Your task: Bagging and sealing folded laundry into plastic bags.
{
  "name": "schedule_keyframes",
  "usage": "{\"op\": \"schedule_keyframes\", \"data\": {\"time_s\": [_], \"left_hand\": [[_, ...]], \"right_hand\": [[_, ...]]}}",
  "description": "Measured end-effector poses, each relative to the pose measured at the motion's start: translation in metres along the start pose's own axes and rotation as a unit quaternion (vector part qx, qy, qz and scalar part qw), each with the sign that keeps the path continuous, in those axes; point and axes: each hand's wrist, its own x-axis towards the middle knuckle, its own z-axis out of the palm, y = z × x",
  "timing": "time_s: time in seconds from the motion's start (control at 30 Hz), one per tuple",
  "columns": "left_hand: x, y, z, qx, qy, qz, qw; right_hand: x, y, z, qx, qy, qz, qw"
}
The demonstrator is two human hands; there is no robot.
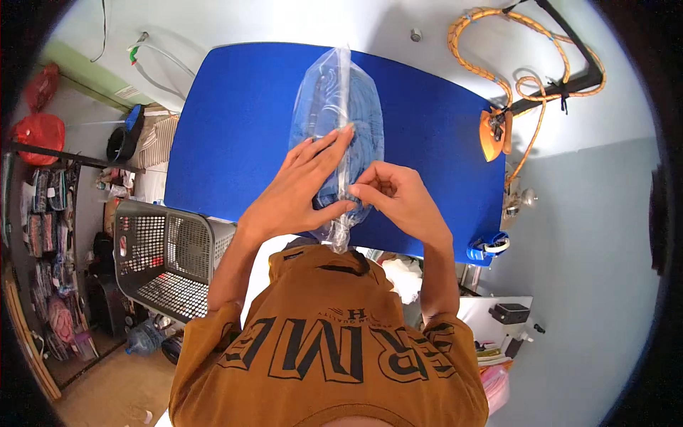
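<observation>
A clear plastic bag lies lengthwise on the blue-covered table, with folded blue fabric inside it. Down its middle runs a narrow translucent strip, either tape or a folded-over edge. My left hand rests flat across the bag, fingers apart and the thumb near the strip. At the strip's right side, my right hand pinches the plastic between thumb and curled fingers. The bag's near end is gathered and crumpled, and it reaches the table edge close to my shirt.
An orange iron hangs over the table's right end, its cord looped on a black bracket. A tape dispenser sits at the near right corner. On the left stand a grey plastic basket and shelves of packed textiles.
</observation>
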Motion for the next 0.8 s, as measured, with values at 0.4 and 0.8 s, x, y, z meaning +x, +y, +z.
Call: {"op": "schedule_keyframes", "data": {"time_s": [0.4,0.8], "left_hand": [[0.001,0.003,0.002,0.01,-0.02,0.0,1.0],[0.005,0.012,0.011,0.069,-0.045,0.021,0.996]], "right_hand": [[0.006,-0.022,0.011,-0.159,0.063,0.043,0.984],[-0.022,0.055,-0.009,-0.008,0.215,-0.008,0.977]]}}
